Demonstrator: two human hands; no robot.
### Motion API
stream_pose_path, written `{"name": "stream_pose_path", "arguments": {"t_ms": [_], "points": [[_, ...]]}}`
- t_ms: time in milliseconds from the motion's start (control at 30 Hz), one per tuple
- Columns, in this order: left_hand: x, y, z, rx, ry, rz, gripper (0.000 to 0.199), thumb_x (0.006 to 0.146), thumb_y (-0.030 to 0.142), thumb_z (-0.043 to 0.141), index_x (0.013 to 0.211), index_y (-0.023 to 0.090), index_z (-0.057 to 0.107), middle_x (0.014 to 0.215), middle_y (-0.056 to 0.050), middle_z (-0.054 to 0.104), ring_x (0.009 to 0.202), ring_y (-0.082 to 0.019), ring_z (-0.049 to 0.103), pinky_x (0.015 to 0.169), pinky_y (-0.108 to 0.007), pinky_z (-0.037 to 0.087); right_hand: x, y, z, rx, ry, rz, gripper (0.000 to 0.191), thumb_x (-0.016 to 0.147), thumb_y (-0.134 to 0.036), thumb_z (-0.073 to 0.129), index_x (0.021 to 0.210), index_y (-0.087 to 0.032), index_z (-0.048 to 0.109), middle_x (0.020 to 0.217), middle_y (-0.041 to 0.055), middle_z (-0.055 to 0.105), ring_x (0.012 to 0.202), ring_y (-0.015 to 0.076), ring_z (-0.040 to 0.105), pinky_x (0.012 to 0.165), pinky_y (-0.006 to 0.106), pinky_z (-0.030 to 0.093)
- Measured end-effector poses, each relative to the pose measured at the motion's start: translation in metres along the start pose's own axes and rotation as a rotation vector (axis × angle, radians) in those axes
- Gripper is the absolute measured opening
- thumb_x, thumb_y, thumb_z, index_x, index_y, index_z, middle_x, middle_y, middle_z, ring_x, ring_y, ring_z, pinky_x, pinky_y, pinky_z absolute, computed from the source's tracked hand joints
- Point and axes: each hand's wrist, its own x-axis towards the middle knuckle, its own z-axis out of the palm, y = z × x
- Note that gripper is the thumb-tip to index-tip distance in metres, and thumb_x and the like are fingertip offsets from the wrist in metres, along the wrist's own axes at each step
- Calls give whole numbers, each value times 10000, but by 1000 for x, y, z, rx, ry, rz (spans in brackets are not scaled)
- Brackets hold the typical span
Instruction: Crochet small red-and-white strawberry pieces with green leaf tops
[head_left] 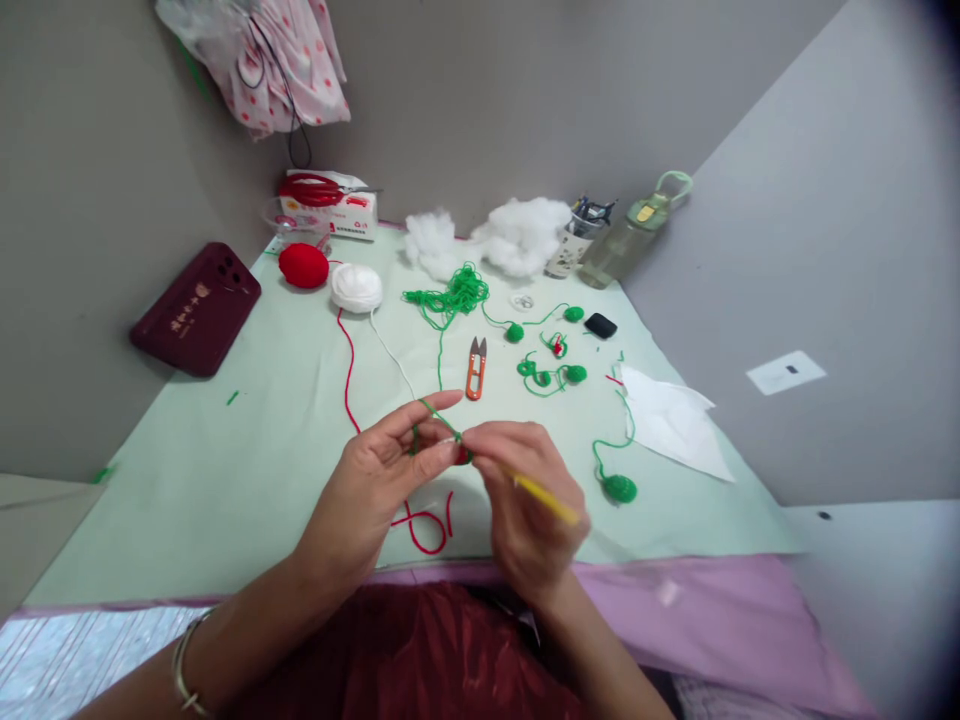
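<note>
Two bare hands meet above a pale green tabletop (225, 480), near its front edge. The left hand (379, 462) pinches a small red-and-green worked yarn piece (463, 456) between thumb and fingers, its index finger stretched out with a thin bright green yarn strand (440, 360) running over it. The right hand (534, 490) grips a slim yellow-handled tool (546, 497), probably a crochet hook, like a pencil, its front end at the piece; the tip is too small and covered to make out.

The green strand leads back to a loose, tangled green yarn heap (461, 292). Good work here likely calls for even tension over that raised index finger and a pinch close to the stitch, so the piece does not twist. Small, slow turns of the tool should avoid splitting the yarn.

Slack from the heap would be best freed ahead, since a snag could tighten a loop. A curled red yarn tail (427, 552) lies just below the hands, and orange-handled thread snips (475, 372) lie beyond them; both are best kept clear of the green strand.
</note>
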Motion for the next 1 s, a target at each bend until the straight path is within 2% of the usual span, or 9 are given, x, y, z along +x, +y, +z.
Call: {"name": "stream_pose_path", "arguments": {"t_ms": [100, 167, 233, 300, 433, 600, 800, 900, 1000], "points": [[2, -1, -1, -155, -50, -154, 325, 827, 252, 863, 1150, 249, 826, 879, -7, 735, 897, -140, 652, 905, -249, 501, -3, 1, -3, -109, -36, -93, 324, 968, -81, 650, 1205, -269, 767, 1119, 79, 769, 1007, 203, 727, 813, 345, 621], [4, 1, -3, -215, -61, -219, 293, 823, 252, 858, 1111, 206, 838, 873, -18, 733, 865, -136, 644, 895, -250, 507, 0, 2, -5, 28, 27, -4, 286, 987, -87, 620, 1158, -257, 775, 1022, 60, 773, 914, 184, 721, 762, 329, 610], [6, 4, -6, -203, -47, -196, 294, 824, 237, 855, 1116, 204, 839, 871, -11, 726, 835, -119, 628, 876, -234, 498, 6, 3, -6, 242, 104, 160, 240, 1019, -136, 587, 1089, -259, 781, 914, 30, 752, 760, 155, 684, 680, 317, 583], [6, 5, -7, -141, -45, -125, 322, 828, 230, 856, 1149, 241, 830, 858, 8, 717, 833, -112, 625, 877, -229, 482, 10, 4, -5, 405, 99, 284, 205, 1029, -201, 597, 1027, -265, 792, 896, 22, 742, 710, 146, 656, 650, 315, 560], [3, 6, -4, -3, -57, -30, 332, 835, 257, 864, 1160, 311, 822, 835, 26, 700, 870, -134, 635, 918, -271, 462, 9, 7, -2, 500, 16, 373, 160, 1009, -249, 655, 1012, -275, 813, 951, 28, 774, 789, 152, 672, 710, 311, 556], [0, 6, -4, 34, -53, -67, 342, 849, 290, 846, 1188, 307, 808, 877, 14, 694, 916, -161, 634, 937, -309, 437, 7, 9, -4, 692, 31, 509, 179, 1029, -304, 631, 997, -260, 802, 919, 19, 774, 734, 128, 684, 706, 286, 570], [0, 8, -5, 50, -53, -57, 356, 854, 295, 831, 1208, 291, 790, 896, 8, 692, 902, -155, 594, 925, -308, 419, 11, 6, -5, 773, 32, 509, 189, 1036, -328, 622, 988, -239, 782, 901, 14, 782, 703, 113, 694, 686, 260, 593], [1, 8, -4, 45, -61, -77, 501, 858, 287, 827, 1345, 288, 712, 853, 16, 665, 897, -163, 588, 931, -320, 421, 11, 6, -4, 775, 32, 500, 190, 1039, -325, 620, 989, -241, 783, 914, 11, 782, 722, 109, 703, 703, 252, 592], [1, 8, -6, 26, -59, -126, 633, 855, 259, 822, 1457, 278, 629, 872, 13, 664, 836, -145, 553, 849, -293, 427, 11, 8, -5, 764, 37, 496, 191, 1038, -316, 623, 974, -239, 785, 922, 10, 779, 751, 108, 711, 717, 244, 586]]}}
